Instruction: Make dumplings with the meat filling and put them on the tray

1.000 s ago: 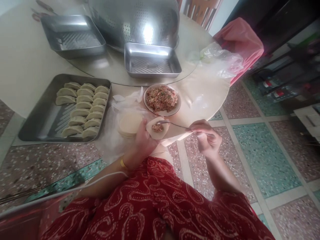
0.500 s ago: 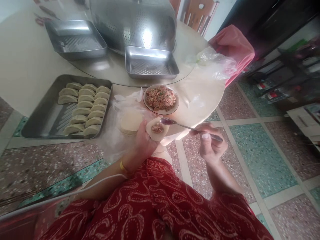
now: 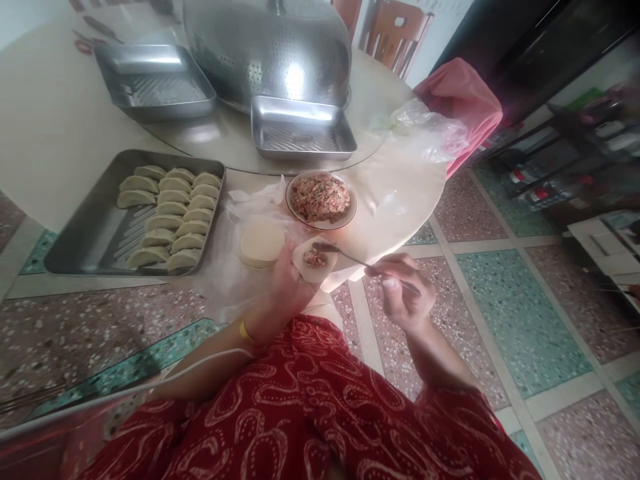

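Observation:
In my left hand (image 3: 289, 285) lies a round, pale dumpling wrapper (image 3: 324, 268), with a small mound of meat filling (image 3: 315, 259) at its middle. My right hand (image 3: 407, 293) grips the handle of a metal spoon (image 3: 347, 255), whose bowl is at the upper edge of that filling. Just beyond the wrapper, a bowl (image 3: 320, 227) holds a heap of minced meat (image 3: 320, 197) with green flecks. A stack of dumpling wrappers (image 3: 263, 243) rests on plastic to the left of my left hand.
Folded dumplings (image 3: 170, 208) stand in rows in a metal tray (image 3: 80, 230) at the left. Two smaller metal trays (image 3: 304, 140) and a large perforated metal dome (image 3: 270, 53) sit farther back. A clear plastic bag (image 3: 430, 130) lies by the table's right edge.
My right hand has moved left with the spoon, bringing its bowl from the wrapper's right edge onto the filling. My left hand keeps the wrapper in about the same place.

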`<state>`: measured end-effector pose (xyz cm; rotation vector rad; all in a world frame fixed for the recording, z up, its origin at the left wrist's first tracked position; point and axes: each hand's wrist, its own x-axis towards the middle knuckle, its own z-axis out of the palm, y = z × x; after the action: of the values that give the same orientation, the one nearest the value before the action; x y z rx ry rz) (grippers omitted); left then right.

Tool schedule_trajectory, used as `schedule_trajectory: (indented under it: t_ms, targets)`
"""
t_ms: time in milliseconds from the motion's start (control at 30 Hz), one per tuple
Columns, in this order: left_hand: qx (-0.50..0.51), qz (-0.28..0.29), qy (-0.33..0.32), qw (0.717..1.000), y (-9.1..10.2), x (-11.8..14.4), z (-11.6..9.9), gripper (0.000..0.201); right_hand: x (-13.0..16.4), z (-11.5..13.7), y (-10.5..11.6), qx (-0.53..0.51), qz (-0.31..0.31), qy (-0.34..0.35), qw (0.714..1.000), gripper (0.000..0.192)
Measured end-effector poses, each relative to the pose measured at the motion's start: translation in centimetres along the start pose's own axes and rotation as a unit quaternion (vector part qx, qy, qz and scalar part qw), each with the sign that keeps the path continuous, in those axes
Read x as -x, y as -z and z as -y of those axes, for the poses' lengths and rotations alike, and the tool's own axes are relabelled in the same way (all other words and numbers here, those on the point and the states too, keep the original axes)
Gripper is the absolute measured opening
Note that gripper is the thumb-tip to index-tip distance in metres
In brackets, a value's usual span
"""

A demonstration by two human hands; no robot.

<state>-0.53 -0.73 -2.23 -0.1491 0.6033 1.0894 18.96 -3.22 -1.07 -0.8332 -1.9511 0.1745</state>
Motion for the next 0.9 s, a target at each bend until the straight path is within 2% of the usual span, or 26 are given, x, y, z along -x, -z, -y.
schedule_trajectory:
  t_ms: [100,233,367,500,567,700,900]
  targets:
    - [-0.007,-0.008,0.012,1.000,0.0,-0.2,0.0,0.052,0.1,-0.4,0.0,-0.016,0.005,-0.013,1.000,0.025]
    - [0.013,-0.044,0.033,0.998,0.4,-0.6,-0.1,0.056,-0.7,-2.5,-0.4,-0.016,-0.042,-0.042,0.998,0.023]
    - [0.013,-0.051,0.045,0.998,0.9,-1.4,-0.3,0.057,-2.5,-5.5,-2.2,-0.024,-0.035,-0.140,0.989,0.013]
    - [0.019,-0.067,0.054,0.996,0.8,-3.1,-0.6,0.062,-3.6,-7.2,-4.0,-0.025,-0.004,-0.212,0.977,0.024]
    - [0.026,-0.072,0.052,0.996,0.5,-4.1,-0.8,0.061,-3.7,-7.3,-4.3,-0.038,0.006,-0.227,0.973,0.026]
    - [0.033,-0.072,0.042,0.996,0.0,-5.4,-1.2,0.060,-3.2,-7.0,-3.6,-0.110,-0.017,-0.228,0.967,0.013]
    - [0.062,-0.059,0.046,0.995,-0.3,-5.2,-1.3,0.058,-1.9,-5.8,-1.9,-0.146,-0.018,-0.211,0.966,0.010]
